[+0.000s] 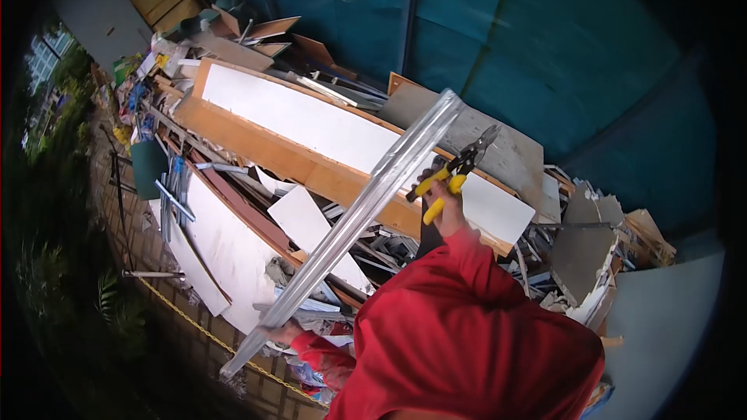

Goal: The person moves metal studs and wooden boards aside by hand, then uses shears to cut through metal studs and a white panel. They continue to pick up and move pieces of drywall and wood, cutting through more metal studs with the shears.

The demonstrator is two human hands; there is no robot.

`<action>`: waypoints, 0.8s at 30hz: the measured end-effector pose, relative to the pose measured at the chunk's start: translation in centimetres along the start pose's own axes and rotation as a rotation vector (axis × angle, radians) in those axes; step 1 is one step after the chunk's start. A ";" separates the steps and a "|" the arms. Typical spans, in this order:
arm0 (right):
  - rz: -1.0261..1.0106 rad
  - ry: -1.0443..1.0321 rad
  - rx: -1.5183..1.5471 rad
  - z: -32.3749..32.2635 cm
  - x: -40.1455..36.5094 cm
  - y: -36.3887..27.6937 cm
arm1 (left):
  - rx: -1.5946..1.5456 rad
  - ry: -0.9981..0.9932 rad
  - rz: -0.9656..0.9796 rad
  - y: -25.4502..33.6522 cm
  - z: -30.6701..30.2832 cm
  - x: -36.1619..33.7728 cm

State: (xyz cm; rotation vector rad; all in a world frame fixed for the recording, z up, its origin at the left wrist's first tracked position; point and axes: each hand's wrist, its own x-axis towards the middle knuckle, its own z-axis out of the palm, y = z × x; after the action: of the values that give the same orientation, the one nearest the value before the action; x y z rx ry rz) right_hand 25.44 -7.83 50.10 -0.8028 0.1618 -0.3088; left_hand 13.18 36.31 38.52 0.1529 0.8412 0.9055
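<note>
A long, shiny metal channel (334, 245), perhaps several nested together, slants across the view from lower left to upper middle. Near its lower end my left hand (285, 332) is closed around it, with the fingers partly hidden behind the metal. My right hand (447, 216) grips a pair of tin snips (459, 175) with yellow handles, held just right of the channel. The dark jaws of the snips point up and right, away from the channel. A dark strip shows beside my right hand; what it is I cannot make out.
A debris pile surrounds me: a long white board (296, 105) with wooden edges, a grey panel (498, 144), a curved white sheet (226, 241) and metal scraps. Behind stands a dark teal wall (560, 54). A yellow chain (206, 330) runs over brick paving at lower left.
</note>
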 end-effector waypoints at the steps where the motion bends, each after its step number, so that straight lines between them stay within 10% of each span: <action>1: -0.011 0.033 0.025 0.0 0.6 -1.0 | 0.027 -0.036 0.016 0.8 0.5 -0.3; 7: 0.154 0.190 0.156 -5.5 5.5 1.3 | 0.227 -0.419 0.103 3.0 -0.5 2.9; 16: 0.124 0.167 0.010 1.4 2.7 -4.3 | 0.530 -0.614 0.179 -5.2 10.3 -10.2; 24: -0.366 -0.506 -0.833 5.7 -0.7 -2.5 | 0.514 -0.657 0.215 -4.7 12.0 -12.1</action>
State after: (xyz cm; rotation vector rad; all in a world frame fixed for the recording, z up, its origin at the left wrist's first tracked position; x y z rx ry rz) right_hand 25.77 -5.35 55.81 -1.7160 -0.3658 -0.3739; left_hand 20.60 26.90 51.59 0.9508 0.4233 0.7477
